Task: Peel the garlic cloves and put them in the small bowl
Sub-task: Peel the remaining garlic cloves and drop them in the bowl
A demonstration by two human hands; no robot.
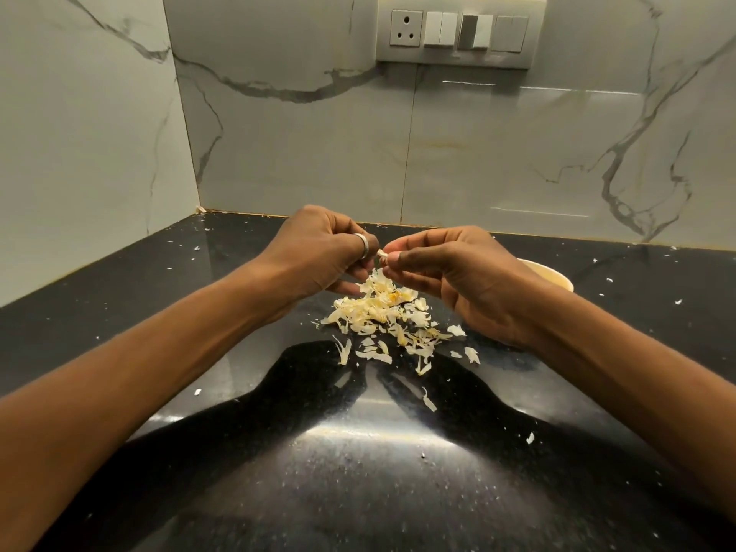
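Both hands meet above the black counter around one small garlic clove point(382, 255), of which only a pale tip shows. My left hand point(318, 253), with a ring on one finger, has its fingers curled round the clove from the left. My right hand point(450, 272) pinches it from the right with thumb and fingertips. Directly below them lies a heap of pale garlic skins point(386, 316). The small cream bowl point(557, 274) stands behind my right hand, mostly hidden by it; its contents cannot be seen.
The black granite counter point(358, 472) is strewn with tiny skin flakes. Marble-patterned walls close it off at the back and on the left, forming a corner. A switch panel with a socket point(458, 31) sits high on the back wall.
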